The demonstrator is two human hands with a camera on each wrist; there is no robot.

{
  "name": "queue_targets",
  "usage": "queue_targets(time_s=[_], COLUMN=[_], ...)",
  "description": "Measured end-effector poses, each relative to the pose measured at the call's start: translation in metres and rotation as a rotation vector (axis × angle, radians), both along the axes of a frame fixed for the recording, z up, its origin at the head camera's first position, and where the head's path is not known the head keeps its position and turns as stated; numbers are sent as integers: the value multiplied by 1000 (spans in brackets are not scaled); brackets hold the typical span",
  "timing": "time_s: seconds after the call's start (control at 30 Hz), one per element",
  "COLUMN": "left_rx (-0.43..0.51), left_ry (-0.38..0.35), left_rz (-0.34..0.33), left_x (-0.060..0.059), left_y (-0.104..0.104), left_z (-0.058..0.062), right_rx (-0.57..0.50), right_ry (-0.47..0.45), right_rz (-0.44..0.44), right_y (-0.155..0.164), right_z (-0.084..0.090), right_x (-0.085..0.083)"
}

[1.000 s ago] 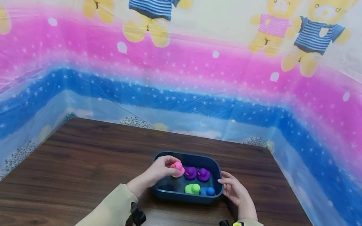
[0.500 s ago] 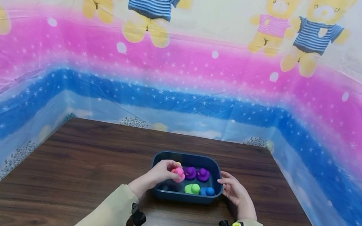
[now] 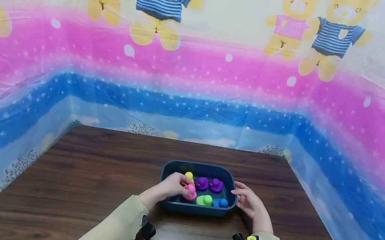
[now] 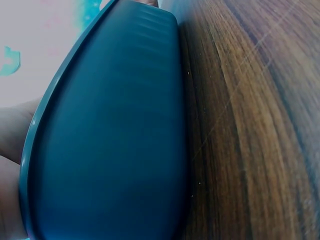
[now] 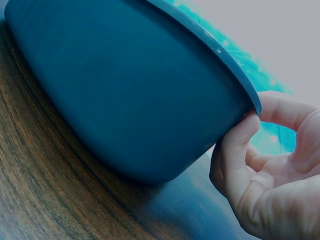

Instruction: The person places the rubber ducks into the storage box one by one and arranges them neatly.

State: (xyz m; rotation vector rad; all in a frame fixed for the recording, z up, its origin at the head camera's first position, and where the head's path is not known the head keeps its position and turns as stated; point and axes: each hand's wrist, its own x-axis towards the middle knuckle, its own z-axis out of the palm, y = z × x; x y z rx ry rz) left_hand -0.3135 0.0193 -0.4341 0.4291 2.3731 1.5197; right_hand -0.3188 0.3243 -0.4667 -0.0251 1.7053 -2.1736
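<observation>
Inside the dark blue plastic bin [image 3: 199, 210], my left hand [image 3: 174, 184] pinches a pink toy duck [image 3: 191, 192] between thumb and fingers, low near the left end. Just behind it sits a yellow toy duck [image 3: 189, 175], partly covered by that hand. In the left wrist view the bin's outer wall [image 4: 110, 125] hides the duck and most of the hand. My right hand [image 3: 249, 201] grips the bin's right rim; in the right wrist view a finger [image 5: 282, 107] bends over the rim while another digit presses the outer wall.
Two purple toy ducks [image 3: 202, 183] stand along the back of the bin's middle. A green toy duck [image 3: 204, 200] and a blue toy duck [image 3: 221, 203] lie by its front wall. The bin rests on a dark wooden table [image 3: 107, 166], with a patterned curtain [image 3: 180, 104] behind.
My left hand has moved the pink duck toward the front of the bin and lower, uncovering the yellow duck behind. The right hand and the bin stay nearly still.
</observation>
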Motion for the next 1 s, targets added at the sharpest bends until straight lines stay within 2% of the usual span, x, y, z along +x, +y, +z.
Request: queue_targets(time_s=[0.37, 0.67, 1.0], left_rx=[-84, -86, -230], left_ry=[0, -17, 48], left_rz=[5, -23, -26], left_x=[1, 2, 5], left_y=[3, 3, 6], left_z=[-1, 0, 1], right_rx=[-16, -22, 6], right_ry=[-11, -1, -4], right_rz=[-5, 10, 5], right_y=[-1, 0, -2], right_z=[0, 0, 2], right_x=[0, 1, 2])
